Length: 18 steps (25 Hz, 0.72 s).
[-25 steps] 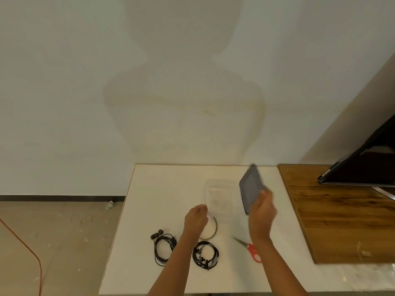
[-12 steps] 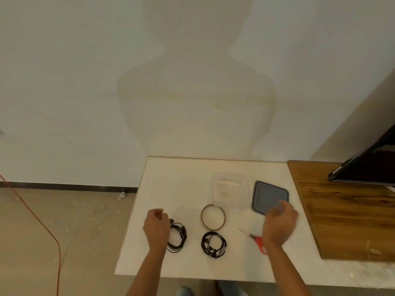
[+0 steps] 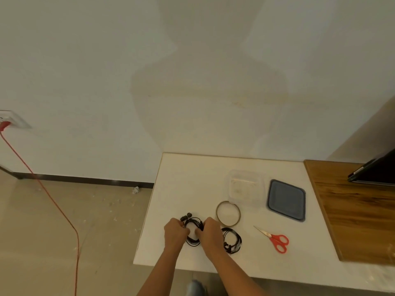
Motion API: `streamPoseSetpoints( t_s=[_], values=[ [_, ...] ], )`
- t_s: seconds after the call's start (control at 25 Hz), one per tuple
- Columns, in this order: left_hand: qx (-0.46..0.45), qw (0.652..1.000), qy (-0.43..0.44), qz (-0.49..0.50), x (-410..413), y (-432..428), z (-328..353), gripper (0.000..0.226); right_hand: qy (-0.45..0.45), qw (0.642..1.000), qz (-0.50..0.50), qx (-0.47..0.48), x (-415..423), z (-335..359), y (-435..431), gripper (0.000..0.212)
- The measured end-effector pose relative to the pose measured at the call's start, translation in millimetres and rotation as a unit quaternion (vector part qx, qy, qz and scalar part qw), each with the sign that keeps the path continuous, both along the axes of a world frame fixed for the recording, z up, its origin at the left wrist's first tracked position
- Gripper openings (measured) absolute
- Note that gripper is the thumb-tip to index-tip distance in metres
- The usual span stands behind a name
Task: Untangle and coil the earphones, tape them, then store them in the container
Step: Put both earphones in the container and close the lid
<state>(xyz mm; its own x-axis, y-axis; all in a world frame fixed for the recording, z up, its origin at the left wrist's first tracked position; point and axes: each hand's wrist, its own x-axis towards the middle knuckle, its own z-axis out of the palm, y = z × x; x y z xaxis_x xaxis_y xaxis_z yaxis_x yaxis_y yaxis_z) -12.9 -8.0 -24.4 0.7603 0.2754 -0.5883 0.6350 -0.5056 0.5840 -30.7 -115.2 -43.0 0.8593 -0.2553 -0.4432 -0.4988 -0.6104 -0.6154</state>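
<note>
Two bundles of black earphones lie near the front left of the white table (image 3: pixel 188 178). My left hand (image 3: pixel 174 233) and my right hand (image 3: pixel 210 232) both grip the left earphones (image 3: pixel 192 223), one on each side of the bundle. The second earphones (image 3: pixel 233 242) lie just right of my right hand, untouched. A ring of tape (image 3: pixel 228 213) lies behind them. The clear container (image 3: pixel 243 186) stands open further back, with its blue-grey lid (image 3: pixel 286 199) flat on the table to its right.
Red-handled scissors (image 3: pixel 275 240) lie right of the earphones. A wooden board (image 3: pixel 352 210) adjoins the table on the right, with a dark screen (image 3: pixel 376 171) on it. A red cable (image 3: pixel 53 201) runs from a wall socket across the floor at left.
The right hand set the lid down beside the container and came over to the left earphones. The left hand closed on the same bundle. The camera view shifted left.
</note>
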Motion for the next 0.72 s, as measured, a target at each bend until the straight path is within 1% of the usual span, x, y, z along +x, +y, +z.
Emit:
streamPoseSetpoints(
  t_s=[0.12, 0.24, 0.28, 0.36, 0.48, 0.52, 0.6, 0.64, 0.72],
  values=[
    [-0.007, 1.000, -0.007, 0.007, 1, -3, -2, 0.014, -0.019, 0.999, -0.010, 0.026, -1, 2, -2, 0.019],
    [-0.017, 0.998, -0.056, -0.008, 18, -17, 17, 0.018, -0.078, 0.993, -0.041, 0.078, 8, 22, -17, 0.025],
    [-0.013, 0.996, -0.081, -0.027, 28, -27, 26, 0.019, -0.102, 0.990, -0.060, 0.081, 16, 33, -28, 0.026],
    [-0.024, 0.989, -0.127, -0.067, 51, -53, 46, 0.021, -0.155, 0.979, -0.108, 0.071, 35, 57, -57, 0.021],
    [-0.082, 0.974, -0.174, -0.117, 81, -100, 69, 0.025, -0.214, 0.963, -0.157, 0.047, 61, 86, -109, 0.011],
    [-0.091, 0.970, -0.179, -0.133, 90, -117, 73, 0.025, -0.221, 0.960, -0.169, 0.031, 67, 89, -126, 0.010],
    [-0.095, 0.966, -0.178, -0.162, 101, -142, 70, 0.025, -0.205, 0.962, -0.182, 0.010, 76, 84, -152, 0.010],
    [-0.085, 0.965, -0.174, -0.176, 104, -151, 65, 0.027, -0.186, 0.966, -0.177, 0.003, 79, 78, -160, 0.010],
    [-0.049, 0.964, -0.158, -0.207, 104, -162, 50, 0.028, -0.136, 0.981, -0.133, -0.036, 85, 61, -168, 0.014]
  ],
)
